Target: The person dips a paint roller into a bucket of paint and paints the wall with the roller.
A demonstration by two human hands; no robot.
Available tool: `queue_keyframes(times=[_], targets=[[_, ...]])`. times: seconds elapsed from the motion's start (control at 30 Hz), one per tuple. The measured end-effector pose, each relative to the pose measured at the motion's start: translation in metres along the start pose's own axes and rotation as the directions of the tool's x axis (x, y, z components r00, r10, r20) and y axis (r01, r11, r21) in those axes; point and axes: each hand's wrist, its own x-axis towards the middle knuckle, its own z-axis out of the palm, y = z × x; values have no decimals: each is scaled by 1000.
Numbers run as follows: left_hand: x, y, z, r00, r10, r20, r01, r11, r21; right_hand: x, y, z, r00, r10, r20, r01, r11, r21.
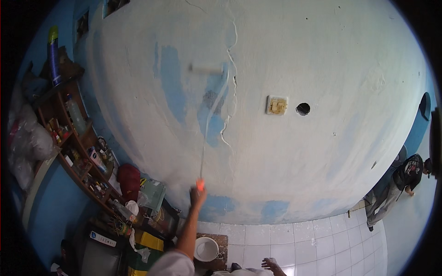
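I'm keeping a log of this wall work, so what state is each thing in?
Roller: raised, blurred
Left hand: closed around the roller's orange handle
Right hand: open, apparently empty
Wall: mostly white, blue patches showing
Switch: stained, on or off unclear
Round hole: uncovered
Bucket: upright, open, contents unclear
Spray can: upright, capped

A paint roller (pixel 207 70) with a blurred, pale, level head, a thin pale rod (pixel 205 138) leaning right toward its top and an orange grip (pixel 200 185) at the bottom is held up before a patchy white-and-blue wall (pixel 322 161), nearer the wall's left edge than its right.
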Motion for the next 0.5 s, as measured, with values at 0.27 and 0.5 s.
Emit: queue_keyframes(times=[0.27,0.5], targets=[[-237,9,15,675,-628,387,609,771,186,-70,19,-32,941,-309,134,282,940,190],[-67,68,7,999,-10,35,17,979,-202,-100,-8,-18,935,-337,107,310,927,209]])
